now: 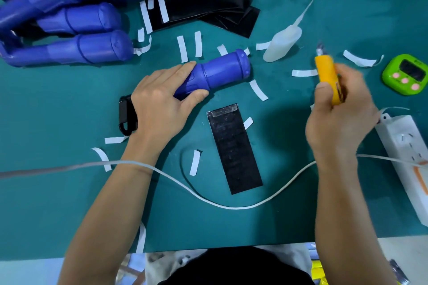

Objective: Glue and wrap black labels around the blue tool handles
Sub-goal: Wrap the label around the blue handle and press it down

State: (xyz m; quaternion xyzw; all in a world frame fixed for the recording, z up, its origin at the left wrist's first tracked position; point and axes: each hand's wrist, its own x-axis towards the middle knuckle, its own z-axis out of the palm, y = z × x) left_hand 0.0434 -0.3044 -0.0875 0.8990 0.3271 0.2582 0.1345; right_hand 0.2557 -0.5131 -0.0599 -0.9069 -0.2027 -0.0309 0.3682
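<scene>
Gripping blue tool handle point(215, 74) in left hand point(159, 109), likely steadying for wrap. Clenching yellow cutter point(326, 74) in right hand point(340, 118), blurred. Leaving black label point(234, 148) flat mid-tabletop, within reach.

You're at a small assembly bench in a workshop. A teal work mat point(58, 104) covers the top. A pile of identical blue tool handles point(69, 18) lies at your far left beside a stack of black labels point(203, 7). Peeled white backing strips point(182, 49) litter the mat, and a glue bottle point(282, 44), green timer point(405, 74) and power strip point(407, 146) sit to your right.
</scene>
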